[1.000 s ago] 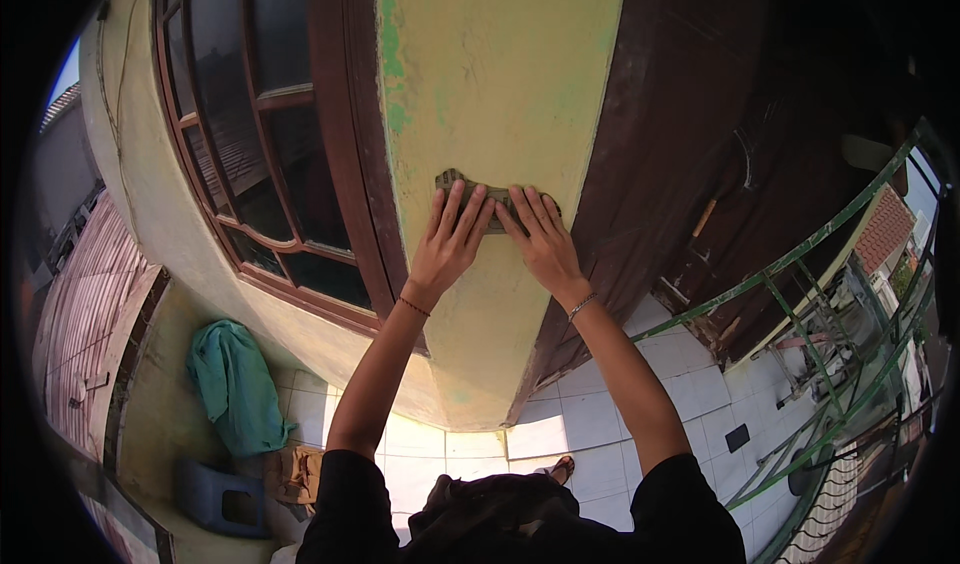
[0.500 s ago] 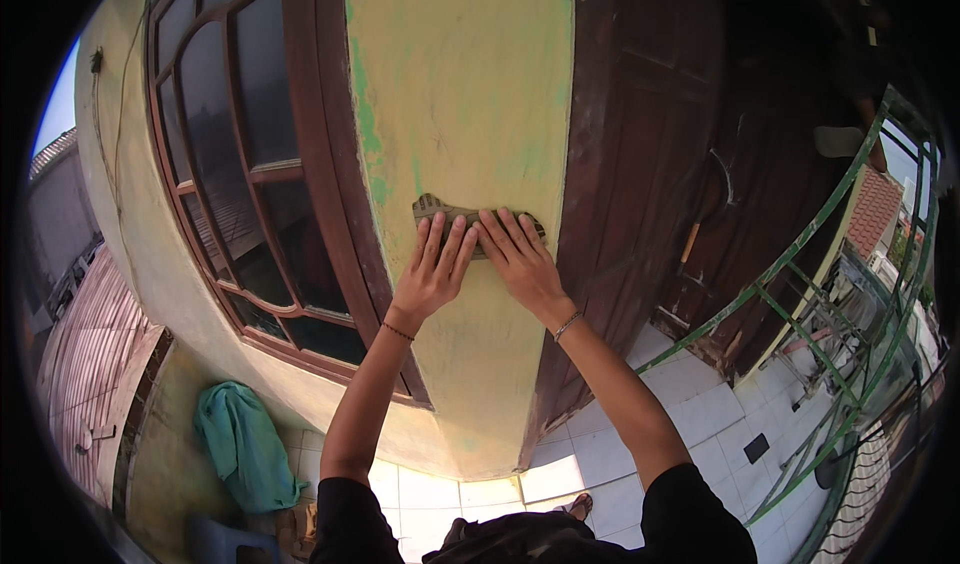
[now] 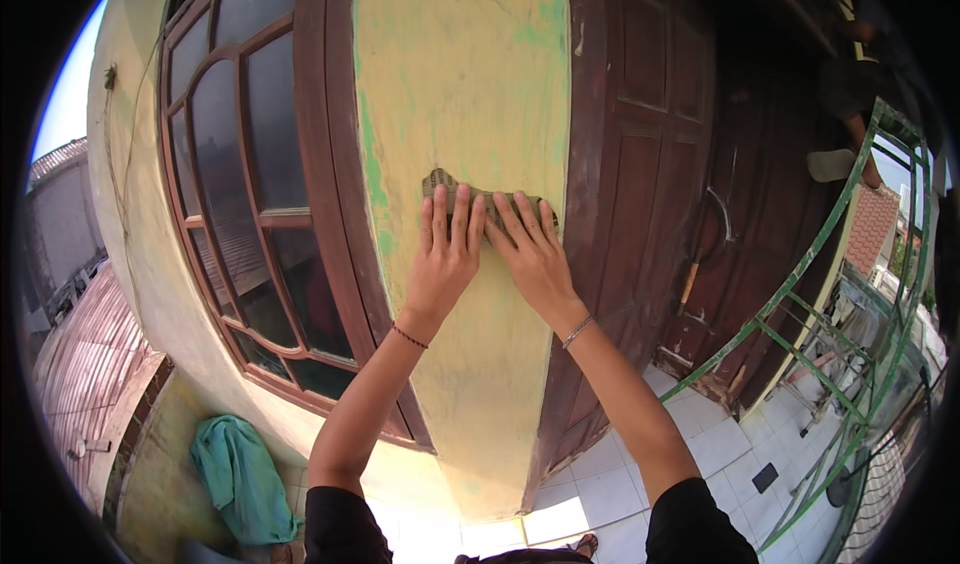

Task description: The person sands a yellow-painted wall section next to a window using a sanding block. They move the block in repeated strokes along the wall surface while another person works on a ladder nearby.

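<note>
A sheet of olive-brown sandpaper (image 3: 440, 180) with dark print on its backing lies against a narrow yellow wall section (image 3: 465, 84). My left hand (image 3: 445, 259) presses on its left part, with straight fingers slightly apart. Beside it, my right hand (image 3: 535, 259) lies flat on the right part, fingers also outstretched. The fingertips of both hands nearly meet at the middle. Much of the sheet is hidden under my fingers, and its upper left corner stands out past them. Green paint patches (image 3: 372, 169) show along the wall's left edge.
A brown-framed window (image 3: 270, 214) flanks the wall on the left, and brown wooden doors (image 3: 640, 164) on the right. A green metal frame (image 3: 790, 329) curves along the right side, near another person's leg (image 3: 858, 129). Teal cloth (image 3: 240, 474) lies at lower left.
Both hands have slid the sandpaper higher up the wall, their fingers still flat on it. The whole view has shifted slightly.
</note>
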Available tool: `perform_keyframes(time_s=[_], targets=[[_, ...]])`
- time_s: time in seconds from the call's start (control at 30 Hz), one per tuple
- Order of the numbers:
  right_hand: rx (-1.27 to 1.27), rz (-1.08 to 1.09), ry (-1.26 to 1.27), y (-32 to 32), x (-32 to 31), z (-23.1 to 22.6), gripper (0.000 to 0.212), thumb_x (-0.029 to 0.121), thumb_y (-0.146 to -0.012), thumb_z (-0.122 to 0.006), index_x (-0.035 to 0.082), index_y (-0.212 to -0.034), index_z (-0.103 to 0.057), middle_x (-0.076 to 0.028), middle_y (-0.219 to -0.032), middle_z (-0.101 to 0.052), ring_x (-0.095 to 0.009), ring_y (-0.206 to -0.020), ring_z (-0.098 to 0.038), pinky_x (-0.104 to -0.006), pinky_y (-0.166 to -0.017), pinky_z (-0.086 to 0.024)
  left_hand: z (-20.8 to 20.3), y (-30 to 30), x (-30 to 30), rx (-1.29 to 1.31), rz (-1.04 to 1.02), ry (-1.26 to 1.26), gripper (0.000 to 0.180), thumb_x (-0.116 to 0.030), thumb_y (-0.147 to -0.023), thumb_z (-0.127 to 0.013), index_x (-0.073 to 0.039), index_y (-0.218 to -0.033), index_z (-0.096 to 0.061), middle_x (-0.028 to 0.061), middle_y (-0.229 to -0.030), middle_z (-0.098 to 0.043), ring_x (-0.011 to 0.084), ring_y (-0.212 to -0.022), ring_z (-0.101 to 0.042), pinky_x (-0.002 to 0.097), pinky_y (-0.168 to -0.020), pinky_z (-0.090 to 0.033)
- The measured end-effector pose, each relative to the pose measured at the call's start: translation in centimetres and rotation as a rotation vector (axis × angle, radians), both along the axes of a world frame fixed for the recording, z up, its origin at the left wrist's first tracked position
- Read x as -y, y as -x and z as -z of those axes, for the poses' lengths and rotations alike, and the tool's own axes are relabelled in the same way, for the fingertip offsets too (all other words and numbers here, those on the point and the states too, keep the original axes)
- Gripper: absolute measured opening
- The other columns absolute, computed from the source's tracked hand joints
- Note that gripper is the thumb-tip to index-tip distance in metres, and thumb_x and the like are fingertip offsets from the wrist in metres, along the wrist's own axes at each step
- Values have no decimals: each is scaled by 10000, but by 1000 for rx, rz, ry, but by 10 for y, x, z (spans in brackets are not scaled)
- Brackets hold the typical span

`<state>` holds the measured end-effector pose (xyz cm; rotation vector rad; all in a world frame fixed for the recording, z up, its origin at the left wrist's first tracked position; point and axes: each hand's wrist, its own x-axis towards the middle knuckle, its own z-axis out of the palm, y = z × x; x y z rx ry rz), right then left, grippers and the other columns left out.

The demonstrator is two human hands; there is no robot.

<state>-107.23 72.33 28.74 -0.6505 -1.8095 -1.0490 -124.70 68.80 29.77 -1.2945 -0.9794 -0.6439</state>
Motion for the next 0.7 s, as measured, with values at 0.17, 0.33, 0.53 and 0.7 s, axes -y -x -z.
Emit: perform_keyframes(time_s=[0.17,0.33,0.53,0.7], targets=[[30,20,-88,-15,-8,-66,616,-11,-931,-589,172,-1515,-521,-82,-1598,-456,-322,-1484,-416,-518,-1234,-350,-69,-4,-9,-42,66,-53,588,-157,-967,-648,-42,-1514,-466,156,-1589,-445,383,-1467,-428,503,-1233,-367],[-31,14,-235,-26,-16,-197,611,-49,-935,-547,151,-1512,-519,-97,-1573,-487,-331,-1471,-428,-490,-1240,-349,-207,-17,-33,-105,-41,-271,528,-196,-990,-618,-47,-1485,-511,141,-1556,-495,384,-1428,-480,505,-1214,-376],[-21,71,-278,-39,-14,-252,561,-19,-962,-515,94,-1512,-500,-119,-1574,-478,-325,-1471,-425,-464,-1243,-346,-236,-41,-30,-12,-115,-264,585,-121,-924,-690,15,-1457,-490,192,-1531,-499,399,-1394,-511,483,-1158,-451],[106,177,-282,-42,-15,-176,536,19,-972,-523,-1,-1505,-465,-156,-1586,-448,-318,-1471,-430,-438,-1217,-387,-169,-30,-32,-91,-44,-231,508,-137,-946,-664,6,-1420,-554,208,-1501,-539,404,-1365,-547,509,-1145,-453]])
